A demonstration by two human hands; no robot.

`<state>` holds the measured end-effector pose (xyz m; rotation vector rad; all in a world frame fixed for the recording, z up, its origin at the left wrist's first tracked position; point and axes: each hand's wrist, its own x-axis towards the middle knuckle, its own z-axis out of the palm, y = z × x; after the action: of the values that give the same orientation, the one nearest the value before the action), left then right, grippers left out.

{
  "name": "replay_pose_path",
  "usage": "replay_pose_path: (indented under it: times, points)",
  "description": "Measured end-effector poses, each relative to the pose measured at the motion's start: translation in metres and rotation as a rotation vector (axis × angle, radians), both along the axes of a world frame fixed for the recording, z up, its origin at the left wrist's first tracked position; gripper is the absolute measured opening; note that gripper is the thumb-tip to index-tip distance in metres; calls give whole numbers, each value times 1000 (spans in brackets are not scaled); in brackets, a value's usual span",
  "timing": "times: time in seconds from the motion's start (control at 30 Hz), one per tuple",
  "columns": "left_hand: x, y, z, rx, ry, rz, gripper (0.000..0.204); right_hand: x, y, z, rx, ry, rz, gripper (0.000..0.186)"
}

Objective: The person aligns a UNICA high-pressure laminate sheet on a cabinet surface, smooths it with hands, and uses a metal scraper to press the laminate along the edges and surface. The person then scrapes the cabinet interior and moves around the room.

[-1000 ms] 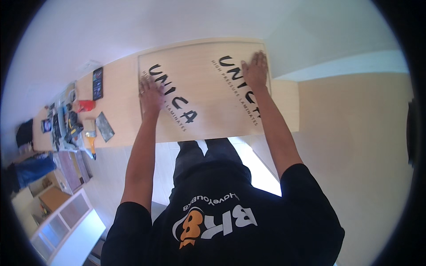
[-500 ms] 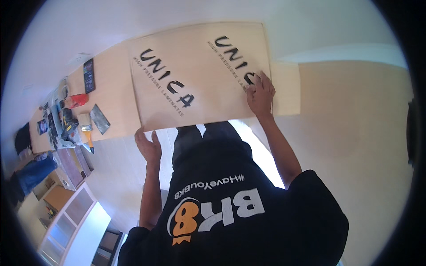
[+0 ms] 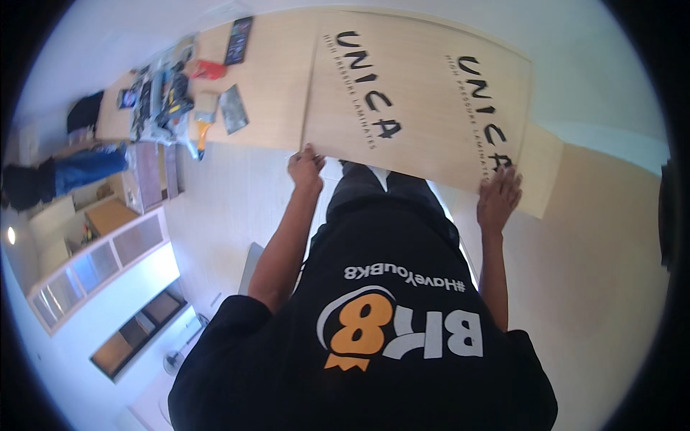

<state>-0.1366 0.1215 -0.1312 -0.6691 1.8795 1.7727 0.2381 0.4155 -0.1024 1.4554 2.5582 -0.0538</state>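
Right hand (image 3: pixel 499 195) has moved from the right side of the pale sheet (image 3: pixel 424 93) to its lower right corner since the earlier frame; sheet and desk (image 3: pixel 277 82) now sit further right in view.

At the upper left, a cluttered pile of tools (image 3: pixel 172 104) lies on the desk. Beside it lies a brush (image 3: pixel 203 122), its orange handle reaching past the desk edge, with a red object (image 3: pixel 207 70) above. Next are a grey metal plate (image 3: pixel 233 110) and a dark rectangular object (image 3: pixel 238 41).

Left hand (image 3: pixel 307 171), at centre, has its fingers bent at the sheet's lower left corner; whether they pinch it cannot be determined. Sheet lies on the desk, upper centre to upper right, bearing black lettering. Right-hand fingers rest on it, slightly spread.
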Motion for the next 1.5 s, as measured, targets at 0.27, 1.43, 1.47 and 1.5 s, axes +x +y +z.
replay_pose_path:
  times: [0.27,1.43,1.47,1.5]
  points:
    - [11,16,13,179,-31,135,22,-2,-4,2,39,66,41,67]
    - [25,30,1,550,0,471,26,3,5,-1,24,77,94,71]
    - [26,27,-2,526,21,461,24,3,5,-2,34,78,85,71]
    - [27,25,-6,516,45,430,23,2,6,-2,16,86,87,71]
